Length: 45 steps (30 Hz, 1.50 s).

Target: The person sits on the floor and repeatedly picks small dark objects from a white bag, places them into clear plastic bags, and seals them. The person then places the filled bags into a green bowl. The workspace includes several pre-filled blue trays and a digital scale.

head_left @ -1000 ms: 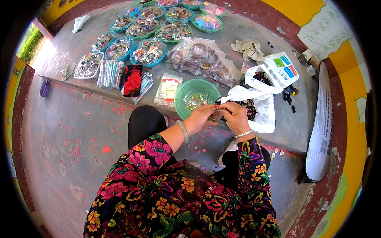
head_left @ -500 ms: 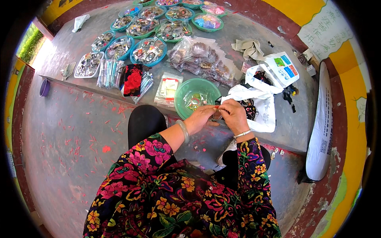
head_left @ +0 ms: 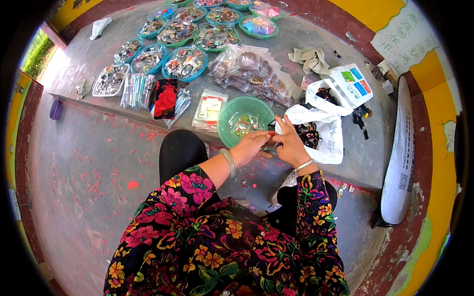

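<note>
My left hand is closed, thumb and forefinger pinching a small red piece too tiny to name. Close beside it, my right hand has its fingers stretched up and apart, with its thumb by the red piece. Both hands are over the near right rim of a green plastic basin. Small bagged items, some yellow-green and red, lie in the basin. Right of my right hand lies an opened white plastic bag full of small black pieces. What my lower fingers hold, if anything, is hidden.
Bagged bracelets are heaped behind the basin. Flat clear packets, a red-and-black pouch and bundled pens sit to the left. Several basins of packets stand farther back. The raised ledge ends near my knees.
My right hand's fingers have opened from a pinch and stretched upward, near the white bag's edge. My left hand stays nearly where it was, with the red piece still in its fingers.
</note>
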{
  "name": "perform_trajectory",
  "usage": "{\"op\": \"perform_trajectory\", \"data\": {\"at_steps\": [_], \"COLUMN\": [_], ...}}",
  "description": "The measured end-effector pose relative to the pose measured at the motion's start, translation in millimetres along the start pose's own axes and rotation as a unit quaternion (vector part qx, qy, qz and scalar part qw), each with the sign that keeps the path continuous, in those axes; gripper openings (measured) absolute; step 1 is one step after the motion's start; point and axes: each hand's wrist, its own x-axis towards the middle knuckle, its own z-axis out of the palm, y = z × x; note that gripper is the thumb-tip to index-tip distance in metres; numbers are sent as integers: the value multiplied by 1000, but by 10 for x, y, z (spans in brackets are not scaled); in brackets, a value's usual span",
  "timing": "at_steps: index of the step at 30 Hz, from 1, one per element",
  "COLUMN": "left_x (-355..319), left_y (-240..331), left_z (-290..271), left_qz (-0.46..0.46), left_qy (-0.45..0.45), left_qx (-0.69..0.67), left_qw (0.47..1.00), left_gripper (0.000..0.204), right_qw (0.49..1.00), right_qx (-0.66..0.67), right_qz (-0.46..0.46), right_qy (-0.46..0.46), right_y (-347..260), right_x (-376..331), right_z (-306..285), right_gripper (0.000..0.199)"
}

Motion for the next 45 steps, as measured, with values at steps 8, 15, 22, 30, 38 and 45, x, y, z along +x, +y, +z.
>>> {"op": "perform_trajectory", "data": {"at_steps": [8,15,22,30,38,45], "left_x": [8,24,11,7,26,16], "left_y": [-49,1,75,66,22,-20], "left_z": [-10,-8,-17,-5,-23,-19], "left_qz": [-17,1,31,26,24,35], "left_qy": [-13,23,40,42,24,6], "left_qx": [16,-12,-54,-53,-29,-12], "left_qw": [1000,1000,997,997,999,999], "left_gripper": [34,30,31,30,31,32], "right_qw": [997,998,986,990,995,999], "right_qx": [-39,51,95,6,31,2], "right_qz": [-20,33,54,10,28,32], "right_qy": [-61,-2,124,137,94,-10], "right_y": [78,39,11,-57,-34,-11], "right_x": [-13,10,32,26,20,7], "right_z": [88,94,-109,-48,8,14], "right_gripper": [11,27,39,32,27,14]}}
